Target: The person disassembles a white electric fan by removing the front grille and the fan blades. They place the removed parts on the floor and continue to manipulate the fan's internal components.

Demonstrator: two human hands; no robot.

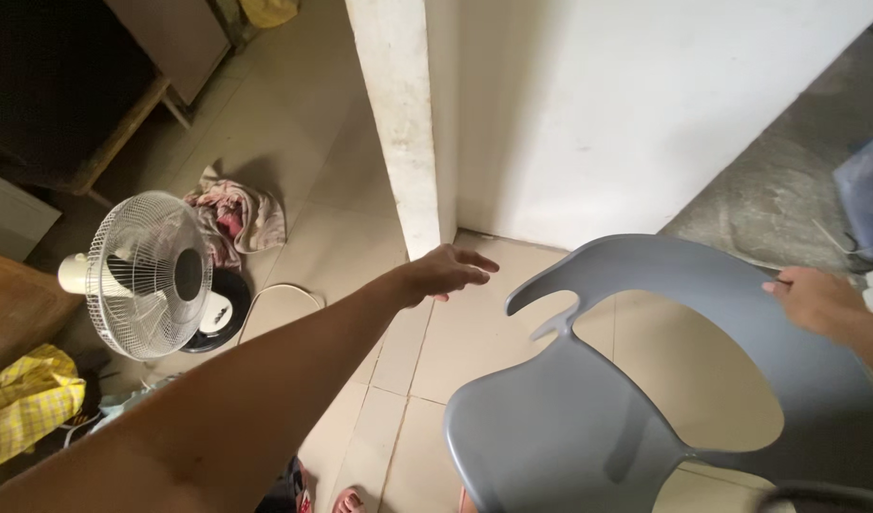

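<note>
Right hand: the right hand (816,299) is gripping the curved back rail of the grey plastic chair (588,408) at the right edge of the frame, fingers folding over the top edge.
Left hand: the left hand (448,271) is stretching out across the middle of the frame, fingers spread and holding nothing, hovering just left of the chair's near armrest tip and not touching it.
Chair: it is filling the lower right of the frame, tilting, seat low and centre, looping back and armrest rising toward the right.
Step in hand: judging by the one-handed hold, the chair is being steadied or shifted, with the free hand reaching in toward the armrest.
Next move calls for: a second grip on the armrest tip looks needed for balance, since one hand on the rail leaves the chair lopsided.
Corner: the white wall corner (408,123) is standing at upper centre, close behind the open hand, so room there is tight.
Floor: pale tiled floor (398,361) is running under everything.
Fan: a white fan (150,275) is standing at the left, well apart from the chair.
Cloth: a crumpled pinkish cloth (237,217) is lying just behind the fan.
Lower left: a yellow checked cloth (23,404) is sitting at the frame's edge.
</note>
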